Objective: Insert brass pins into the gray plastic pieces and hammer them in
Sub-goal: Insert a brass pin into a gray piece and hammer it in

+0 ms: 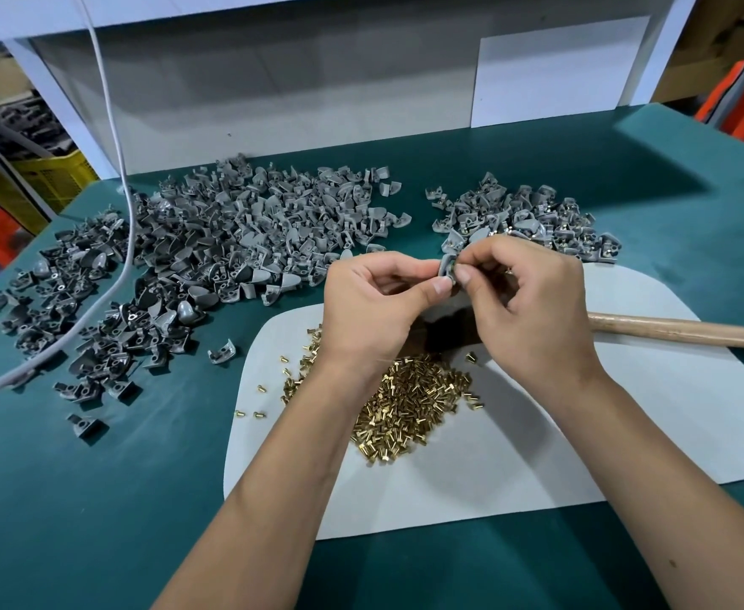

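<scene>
Far left lay the big heap [211, 257] of gray pieces, a pale cable [110, 138] trailing across it. My left hand [374, 301] pinched one gray piece [447, 268] between thumb and fingertips, lifted above the white mat [647, 411]. Below my wrists sat the brass pins [405, 411], piled on the mat. My right hand [533, 301] met the piece from the other side, thumb and forefinger curled against it; I judged a pin was between them going into the hole, but it was too small to see for sure. Doing this well meant keeping the piece steady with the left, lining the pin straight with the hole, and seating it squarely before any blow, since a tilted pin would bend or mar the plastic. Behind the right hand was the smaller heap [533, 222], some pieces showing brass. At the far right, the hammer handle [687, 334] lay across the mat's edge, within easy reach.
</scene>
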